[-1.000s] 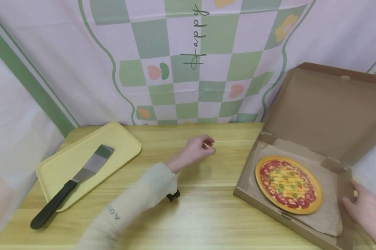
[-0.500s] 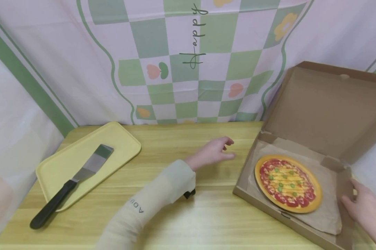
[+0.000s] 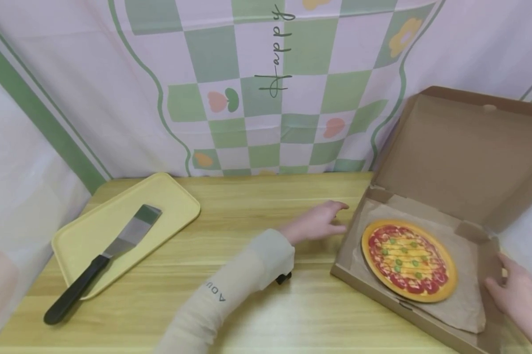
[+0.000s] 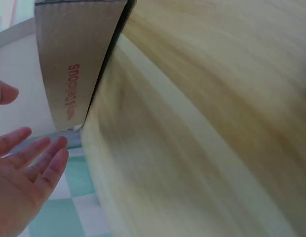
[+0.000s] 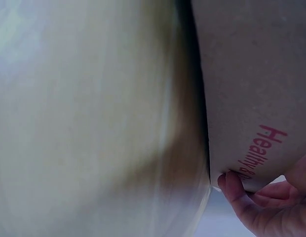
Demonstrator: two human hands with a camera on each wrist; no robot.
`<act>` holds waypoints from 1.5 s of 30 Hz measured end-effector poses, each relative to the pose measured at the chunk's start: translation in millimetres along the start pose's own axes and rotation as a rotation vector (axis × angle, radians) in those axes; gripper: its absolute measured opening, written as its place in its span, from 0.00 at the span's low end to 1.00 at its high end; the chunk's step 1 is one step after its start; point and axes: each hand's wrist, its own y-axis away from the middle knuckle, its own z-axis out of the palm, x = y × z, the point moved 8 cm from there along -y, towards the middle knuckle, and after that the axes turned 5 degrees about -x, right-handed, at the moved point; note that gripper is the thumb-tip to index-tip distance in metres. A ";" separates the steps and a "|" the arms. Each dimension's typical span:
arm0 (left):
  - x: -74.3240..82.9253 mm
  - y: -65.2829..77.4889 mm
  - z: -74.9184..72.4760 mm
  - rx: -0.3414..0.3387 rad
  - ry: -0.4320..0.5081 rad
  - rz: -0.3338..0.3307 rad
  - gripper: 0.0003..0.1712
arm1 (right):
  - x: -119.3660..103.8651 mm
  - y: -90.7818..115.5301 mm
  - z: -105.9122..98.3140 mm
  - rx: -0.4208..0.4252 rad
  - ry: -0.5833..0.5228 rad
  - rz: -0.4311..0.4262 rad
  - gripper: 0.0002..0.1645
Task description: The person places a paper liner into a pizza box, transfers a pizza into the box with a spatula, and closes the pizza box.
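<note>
In the head view, a cardboard pizza box (image 3: 351,248) sits at the right with its lid (image 3: 462,152) raised. Inside it, on brown paper (image 3: 469,309), lies a whole round pizza (image 3: 409,260) with red and yellow topping and green bits. My left hand (image 3: 316,221), thumb and fingers spread apart, reaches up to the box's left wall and holds nothing. The left wrist view has its fingers (image 4: 32,160) beside that wall's red lettering (image 4: 73,91). My right hand (image 3: 520,297) grips the right wall, with fingers (image 5: 234,190) against the outer face near the corner.
A yellow tray (image 3: 170,196) stands at the left of the wooden table (image 3: 257,314). On it rests a metal spatula (image 3: 126,238), whose black handle (image 3: 73,292) juts over the tray's near edge. A green and white checked cloth (image 3: 257,98) hangs behind the table.
My left hand has moved right across the table to the box's left wall, its thumb and fingers spreading wider. The right hand, box, pizza, tray and spatula have stayed in place.
</note>
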 end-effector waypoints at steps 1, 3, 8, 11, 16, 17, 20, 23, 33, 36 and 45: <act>0.8 -1.6 1.9 -0.001 0.000 0.002 0.34 | -0.3 -0.1 -0.4 0.003 0.003 0.001 0.38; 2.4 -4.4 6.2 -0.006 0.003 0.005 0.34 | -0.8 -0.2 -0.7 0.001 0.005 0.005 0.38; 8.5 -8.3 15.2 -0.025 0.014 0.023 0.35 | 1.9 -0.9 0.7 0.001 0.011 0.012 0.38; 11.9 -9.2 19.8 -0.036 0.024 0.029 0.35 | 3.6 -0.9 1.5 0.009 0.011 0.014 0.37; 13.2 -12.4 27.1 -0.043 0.018 0.021 0.35 | -0.4 0.7 0.7 0.018 -0.003 0.006 0.37; 13.0 -13.0 27.7 -0.039 0.013 0.019 0.35 | -1.6 0.8 0.4 0.019 -0.007 0.004 0.37; 12.6 -13.9 28.4 -0.030 0.014 0.015 0.34 | -4.6 0.8 -0.5 0.023 -0.013 -0.003 0.37; 12.9 -13.3 28.0 -0.027 0.030 0.013 0.34 | -5.9 -0.3 -1.1 0.035 -0.017 -0.011 0.36; 14.2 -7.2 26.4 -0.026 0.044 0.017 0.36 | -6.8 -6.5 -0.7 0.043 -0.018 -0.029 0.35; 13.6 -4.4 26.4 -0.026 0.041 0.019 0.36 | -9.3 -7.6 -1.1 0.038 -0.015 -0.036 0.35; 7.9 3.8 26.9 -0.019 0.105 0.017 0.37 | -19.4 -7.3 -0.6 0.037 0.004 -0.062 0.36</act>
